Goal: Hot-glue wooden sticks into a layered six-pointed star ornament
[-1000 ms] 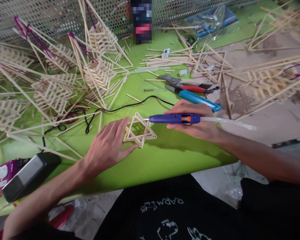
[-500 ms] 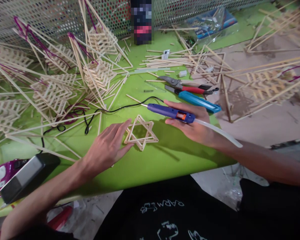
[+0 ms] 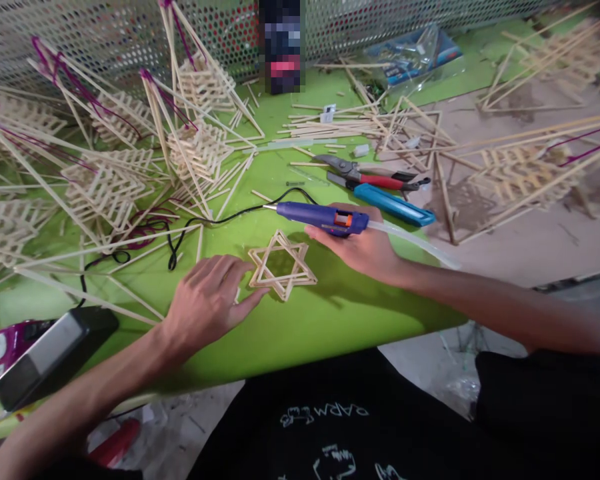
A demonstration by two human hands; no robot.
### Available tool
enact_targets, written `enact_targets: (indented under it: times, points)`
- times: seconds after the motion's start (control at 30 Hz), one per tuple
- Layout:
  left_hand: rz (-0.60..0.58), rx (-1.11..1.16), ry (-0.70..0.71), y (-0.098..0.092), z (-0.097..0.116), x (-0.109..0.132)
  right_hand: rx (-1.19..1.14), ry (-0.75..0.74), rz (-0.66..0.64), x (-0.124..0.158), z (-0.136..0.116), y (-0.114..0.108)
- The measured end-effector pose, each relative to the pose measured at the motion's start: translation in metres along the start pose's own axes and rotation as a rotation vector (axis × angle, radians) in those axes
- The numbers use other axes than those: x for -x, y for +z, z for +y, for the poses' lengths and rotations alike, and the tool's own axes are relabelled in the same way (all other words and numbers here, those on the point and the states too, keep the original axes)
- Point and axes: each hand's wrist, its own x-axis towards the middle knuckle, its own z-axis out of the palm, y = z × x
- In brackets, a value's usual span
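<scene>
A six-pointed star of thin wooden sticks lies on the green table in front of me. My left hand is at the star's left side, fingers bent and thumb apart, with its fingertips close to the left points. Whether they touch the wood I cannot tell. My right hand is wrapped around a blue glue gun to the right and above the star. The gun's metal tip points left, and a clear glue stick sticks out of its back end.
Several stick frames with purple cord crowd the left. Pruning shears, a blue utility knife and loose sticks lie beyond my right hand. A black cord crosses the table. A grey-black box stands at lower left.
My right hand has moved left with the glue gun, bringing its tip nearer above the star. The left hand has drawn back slightly to the left, its fingers more bent.
</scene>
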Motion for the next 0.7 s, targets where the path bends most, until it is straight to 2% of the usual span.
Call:
enact_targets:
  times: [0.1, 0.27, 0.43, 0.7]
  points:
    - [0.026, -0.003, 0.022, 0.0, -0.0005, 0.0, 0.027, -0.006, 0.032, -0.0017, 0.0044, 0.0038]
    - [0.052, 0.002, 0.042, -0.0005, -0.0008, 0.0003, -0.077, 0.008, -0.04, -0.0004, 0.0062, 0.0064]
    - [0.047, 0.03, 0.048, -0.0003, -0.0015, 0.0009, -0.156, 0.092, -0.08, 0.0012, 0.0013, 0.0093]
    - [0.028, 0.065, 0.051, 0.0005, -0.0017, 0.0002, -0.203, 0.065, -0.142, 0.0001, -0.0033, 0.0111]
